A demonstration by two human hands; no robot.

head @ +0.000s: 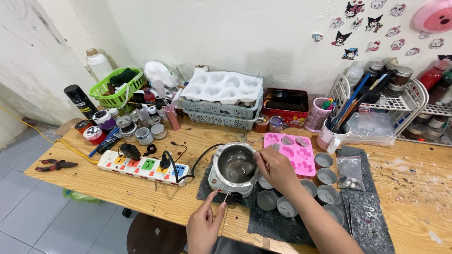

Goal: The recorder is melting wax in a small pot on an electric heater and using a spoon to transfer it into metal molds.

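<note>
A small steel melting pot (pixel 235 165) sits on a little white electric warmer on a dark mat (pixel 367 216). My right hand (pixel 277 170) rests at the pot's right rim, fingers pinched around something too small to make out. My left hand (pixel 205 226) is below the pot at the table's front edge, pinching a thin stick or wick (pixel 226 195) that points up toward the warmer. Several small round tins (pixel 287 205) stand on the mat to the right of the pot.
A pink silicone mould (pixel 291 150) lies behind my right hand. A white power strip (pixel 143 166) with a black cord lies to the left, red pliers (pixel 56 164) beyond it. Jars, baskets, a white heart mould tray (pixel 222 86) and a brush mug (pixel 328 135) line the wall.
</note>
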